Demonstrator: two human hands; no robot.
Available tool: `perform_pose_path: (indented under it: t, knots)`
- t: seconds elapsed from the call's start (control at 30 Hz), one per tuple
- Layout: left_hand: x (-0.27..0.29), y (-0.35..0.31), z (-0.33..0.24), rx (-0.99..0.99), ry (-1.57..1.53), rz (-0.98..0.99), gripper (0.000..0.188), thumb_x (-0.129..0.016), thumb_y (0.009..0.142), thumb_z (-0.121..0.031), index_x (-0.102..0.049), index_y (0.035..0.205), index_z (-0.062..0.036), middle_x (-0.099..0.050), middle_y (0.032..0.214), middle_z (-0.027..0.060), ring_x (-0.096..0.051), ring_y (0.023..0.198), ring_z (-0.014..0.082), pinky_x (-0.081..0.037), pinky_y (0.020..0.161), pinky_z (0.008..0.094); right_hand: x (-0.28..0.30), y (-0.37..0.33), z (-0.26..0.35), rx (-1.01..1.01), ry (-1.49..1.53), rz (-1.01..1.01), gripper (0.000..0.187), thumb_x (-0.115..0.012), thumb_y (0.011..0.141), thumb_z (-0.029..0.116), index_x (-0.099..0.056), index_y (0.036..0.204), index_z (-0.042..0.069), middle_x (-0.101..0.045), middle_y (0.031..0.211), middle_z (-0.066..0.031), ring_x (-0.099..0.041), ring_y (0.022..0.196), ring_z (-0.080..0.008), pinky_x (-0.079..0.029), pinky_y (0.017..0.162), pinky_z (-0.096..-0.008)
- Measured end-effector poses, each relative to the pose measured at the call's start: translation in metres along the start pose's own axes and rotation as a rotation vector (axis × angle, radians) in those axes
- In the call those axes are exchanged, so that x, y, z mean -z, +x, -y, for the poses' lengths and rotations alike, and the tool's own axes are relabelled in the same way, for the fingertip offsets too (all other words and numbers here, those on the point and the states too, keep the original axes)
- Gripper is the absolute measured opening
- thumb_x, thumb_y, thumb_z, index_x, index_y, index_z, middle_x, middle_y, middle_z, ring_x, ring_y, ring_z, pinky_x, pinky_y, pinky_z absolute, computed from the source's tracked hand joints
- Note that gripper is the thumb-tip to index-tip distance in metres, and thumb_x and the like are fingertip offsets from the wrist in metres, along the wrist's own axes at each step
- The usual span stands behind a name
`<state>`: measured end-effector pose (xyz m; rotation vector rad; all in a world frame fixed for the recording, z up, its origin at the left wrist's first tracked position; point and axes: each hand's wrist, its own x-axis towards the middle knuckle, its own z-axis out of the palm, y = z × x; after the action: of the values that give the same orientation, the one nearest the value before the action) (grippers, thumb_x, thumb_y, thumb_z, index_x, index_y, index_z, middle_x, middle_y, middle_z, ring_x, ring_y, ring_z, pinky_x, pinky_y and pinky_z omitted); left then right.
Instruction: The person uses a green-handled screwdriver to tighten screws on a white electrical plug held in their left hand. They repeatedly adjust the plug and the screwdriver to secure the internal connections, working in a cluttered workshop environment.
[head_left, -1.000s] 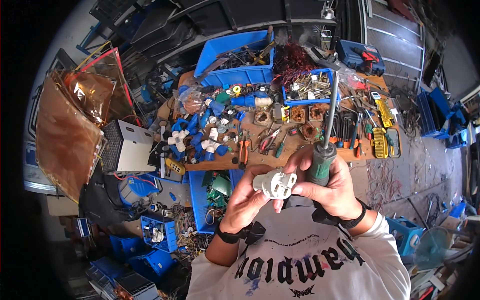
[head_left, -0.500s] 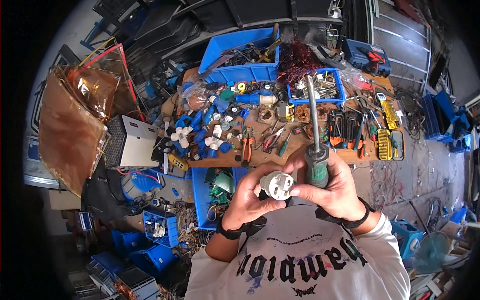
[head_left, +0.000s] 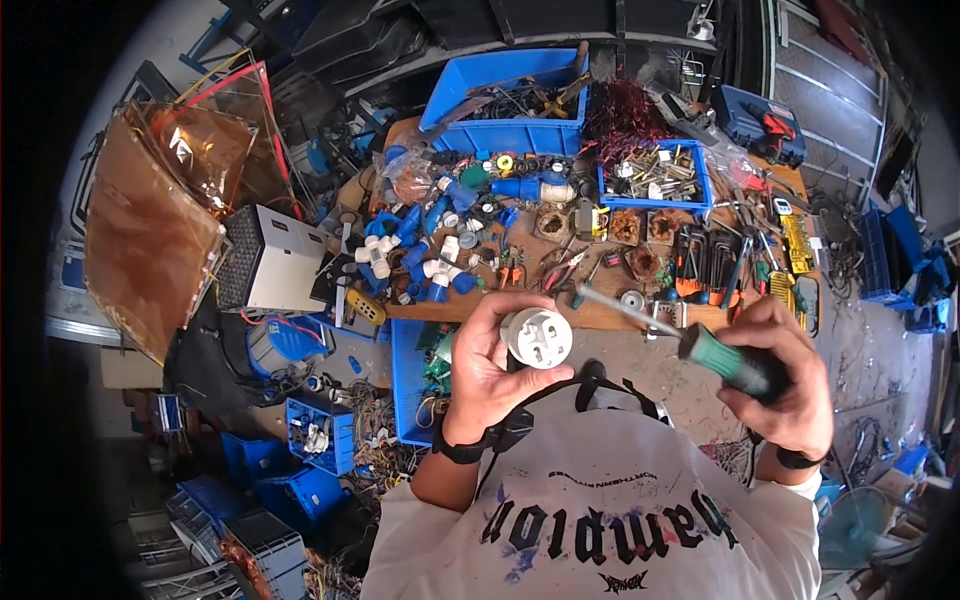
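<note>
My left hand (head_left: pixel 480 375) is closed round a white round plug-like fitting (head_left: pixel 541 338), its slotted face turned up toward me. To the right, my right hand (head_left: pixel 795 385) grips a screwdriver (head_left: pixel 735 365) by its green and black handle. The metal shaft points up and left, toward the fitting, with its tip apart from it. Both hands are in front of the near edge of the wooden workbench (head_left: pixel 470 305). Pliers (head_left: pixel 565 268) with red grips lie on the bench beyond my hands.
A large blue crate (head_left: pixel 510 135) of tools stands at the back. A smaller blue tray (head_left: pixel 655 203) holds metal pieces. Blue and white pipe-like fittings (head_left: pixel 440 265) crowd the bench's left. Hex keys (head_left: pixel 715 260) lie at right. A brown sheet panel (head_left: pixel 150 240) leans at far left.
My right hand has moved right, away from the fitting, and the screwdriver has swung from upright to pointing left. My left hand still holds the fitting, shifted slightly left and up.
</note>
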<state>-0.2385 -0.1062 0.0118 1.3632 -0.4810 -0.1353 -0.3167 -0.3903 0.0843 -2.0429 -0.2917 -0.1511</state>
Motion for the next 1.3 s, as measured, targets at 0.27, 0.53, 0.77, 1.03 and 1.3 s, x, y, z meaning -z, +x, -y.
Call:
perform_pose_path:
  t: [0.27,0.53,0.77,1.03,1.3]
  knots:
    - [-0.003,0.003,-0.005,-0.057,0.101,0.019,0.061,-0.086,0.064,-0.005,-0.051,0.114,-0.0014,-0.058,0.108,0.0065,-0.059,0.099,0.0131,-0.05,0.086,0.0283,0.019,-0.014,0.012,0.105,0.204,-0.242,0.049,-0.09,0.054,0.016,-0.057,0.086,0.001,-0.065,0.089,-0.0195,-0.063,0.082,-0.0249,-0.05,0.074,-0.0343]
    - [-0.015,-0.001,-0.012,0.008,0.114,-0.067,0.062,-0.09,0.061,-0.018,-0.052,0.108,-0.0048,-0.057,0.102,0.0058,-0.057,0.092,0.0135,-0.046,0.081,0.0271,0.002,-0.013,0.024,0.067,0.452,-0.483,0.072,-0.094,0.048,0.023,-0.042,0.095,0.006,-0.064,0.087,-0.0232,-0.064,0.079,-0.0273,-0.053,0.072,-0.034]
    - [-0.011,-0.004,-0.008,-0.006,0.08,0.041,0.058,-0.085,0.067,-0.009,-0.049,0.112,-0.0018,-0.058,0.108,0.0069,-0.059,0.099,0.0124,-0.049,0.086,0.0274,-0.003,-0.004,0.035,0.135,0.529,-0.61,0.075,-0.09,0.059,0.03,-0.038,0.107,0.006,-0.063,0.088,-0.0234,-0.064,0.078,-0.0269,-0.053,0.074,-0.0331]
    - [-0.019,-0.008,-0.011,0.046,0.076,0.035,0.054,-0.085,0.067,-0.009,-0.051,0.108,-0.0016,-0.06,0.103,0.0059,-0.059,0.094,0.0112,-0.048,0.083,0.0262,-0.011,0.008,0.043,0.121,0.533,-0.584,0.075,-0.089,0.062,0.032,-0.038,0.11,0.006,-0.062,0.091,-0.0247,-0.064,0.079,-0.0253,-0.053,0.068,-0.0303]
    - [-0.02,-0.009,-0.009,0.058,0.082,0.034,0.053,-0.084,0.068,-0.01,-0.05,0.108,-0.0015,-0.06,0.101,0.0063,-0.059,0.092,0.0114,-0.048,0.082,0.0261,-0.01,0.011,0.041,0.147,0.51,-0.577,0.074,-0.088,0.063,0.033,-0.038,0.11,0.006,-0.062,0.091,-0.0244,-0.064,0.08,-0.025,-0.053,0.068,-0.0297]
